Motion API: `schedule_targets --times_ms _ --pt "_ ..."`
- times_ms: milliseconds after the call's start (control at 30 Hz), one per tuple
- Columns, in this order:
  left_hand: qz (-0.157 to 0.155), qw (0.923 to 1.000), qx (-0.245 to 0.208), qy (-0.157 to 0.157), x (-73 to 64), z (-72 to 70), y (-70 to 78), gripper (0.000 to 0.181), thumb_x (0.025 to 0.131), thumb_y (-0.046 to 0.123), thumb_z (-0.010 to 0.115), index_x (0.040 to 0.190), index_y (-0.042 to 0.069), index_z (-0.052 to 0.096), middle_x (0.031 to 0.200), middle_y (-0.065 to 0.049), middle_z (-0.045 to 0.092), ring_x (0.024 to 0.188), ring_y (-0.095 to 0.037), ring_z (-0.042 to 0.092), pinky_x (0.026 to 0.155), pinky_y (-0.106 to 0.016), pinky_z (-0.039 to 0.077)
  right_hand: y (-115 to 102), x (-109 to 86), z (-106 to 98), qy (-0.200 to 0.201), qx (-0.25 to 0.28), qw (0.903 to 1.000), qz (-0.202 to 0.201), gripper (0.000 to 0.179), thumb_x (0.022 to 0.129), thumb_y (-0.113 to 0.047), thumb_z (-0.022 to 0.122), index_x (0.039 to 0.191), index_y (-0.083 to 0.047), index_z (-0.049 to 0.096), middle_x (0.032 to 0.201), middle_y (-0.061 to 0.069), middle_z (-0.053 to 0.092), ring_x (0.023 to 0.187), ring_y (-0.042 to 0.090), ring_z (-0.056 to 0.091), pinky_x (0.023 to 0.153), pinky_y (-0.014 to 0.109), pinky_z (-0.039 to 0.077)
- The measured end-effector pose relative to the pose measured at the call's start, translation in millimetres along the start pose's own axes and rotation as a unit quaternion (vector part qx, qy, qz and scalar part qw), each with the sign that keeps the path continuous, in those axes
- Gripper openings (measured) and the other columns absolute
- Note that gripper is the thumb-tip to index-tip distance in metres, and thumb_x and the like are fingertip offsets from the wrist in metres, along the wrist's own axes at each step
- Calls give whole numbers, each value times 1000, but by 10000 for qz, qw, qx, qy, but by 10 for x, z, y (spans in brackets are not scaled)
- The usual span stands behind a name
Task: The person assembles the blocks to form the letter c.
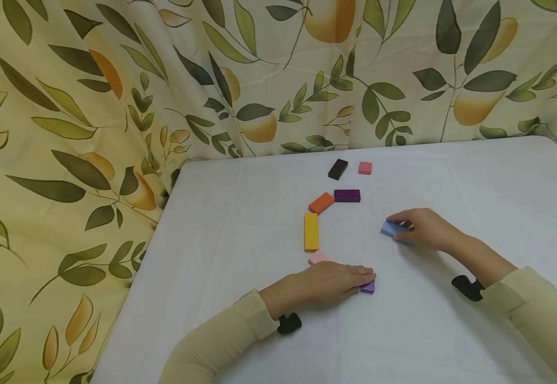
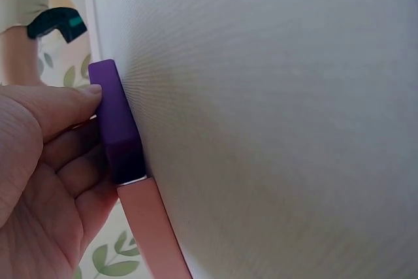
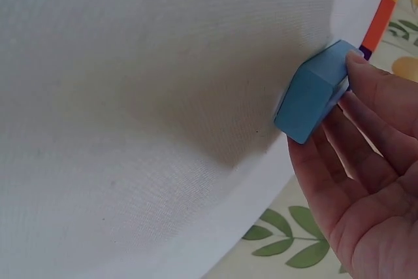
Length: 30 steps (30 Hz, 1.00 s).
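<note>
The left hand (image 1: 333, 280) pinches a violet block (image 1: 367, 288) between thumb and fingers, low on the white counter (image 1: 240, 213); in the left wrist view, one end of this block meets the end of a pink block (image 1: 318, 257). From there, a yellow block (image 1: 311, 232), an orange block (image 1: 321, 202) and a dark purple block (image 1: 347, 196) continue end to end in a curve that opens toward the right hand (image 1: 427, 229). That hand pinches a blue block (image 1: 391, 229), thumb on one side and fingers on the other, well apart from the curve and across its open side; whether its underside fully touches the counter, I cannot tell. Beyond the curve, near the far edge, lie a black block (image 1: 338, 169), set at a slant, and a small red block (image 1: 365, 168) to its right. A leaf-and-fruit patterned curtain (image 1: 259, 64) hangs behind.
</note>
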<state>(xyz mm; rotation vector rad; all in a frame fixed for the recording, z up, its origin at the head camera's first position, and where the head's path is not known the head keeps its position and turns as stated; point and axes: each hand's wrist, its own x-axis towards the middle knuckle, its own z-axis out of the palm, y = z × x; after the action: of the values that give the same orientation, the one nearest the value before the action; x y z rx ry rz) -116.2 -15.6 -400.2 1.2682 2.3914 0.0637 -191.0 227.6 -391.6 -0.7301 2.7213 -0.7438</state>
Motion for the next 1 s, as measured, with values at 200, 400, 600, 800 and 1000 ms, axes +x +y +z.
schedule_targets --times_ms 200,400,600,800,1000 --pt "8 10000 -58 8 6 12 -10 48 99 30 36 145 25 26 145 16 26 129 8 17 102 -11 17 -17 -31 13 -25 0 10000 3 39 78 -5 71 112 11 59 106 26 61 89 34 59 78 48 48" --pt "33 10000 7 27 6 18 -11 48 99 31 37 146 25 25 146 16 25 130 8 17 101 -11 17 -45 -79 36 -107 75 9999 21 39 78 -5 71 113 10 60 107 25 61 90 32 59 79 48 48" --pt "91 9996 261 24 -2 16 -4 50 98 30 39 146 23 26 146 15 26 130 6 18 101 -11 18 -83 -126 53 -115 94 9999 -46 38 77 -5 72 111 9 61 107 24 61 89 32 59 79 48 49" --pt "96 9993 356 30 -19 1 11 49 98 30 40 146 23 27 146 15 27 130 6 19 101 -11 19 -117 -182 81 -155 138 9998 -60 39 77 -6 72 112 8 61 106 24 61 90 33 59 78 48 49" --pt "91 9995 314 38 -21 -1 8 49 99 30 39 146 23 27 146 15 26 130 5 18 102 -12 19 -146 -222 90 -139 173 9997 -86 38 77 -6 72 111 8 62 105 22 62 89 30 59 78 48 49"
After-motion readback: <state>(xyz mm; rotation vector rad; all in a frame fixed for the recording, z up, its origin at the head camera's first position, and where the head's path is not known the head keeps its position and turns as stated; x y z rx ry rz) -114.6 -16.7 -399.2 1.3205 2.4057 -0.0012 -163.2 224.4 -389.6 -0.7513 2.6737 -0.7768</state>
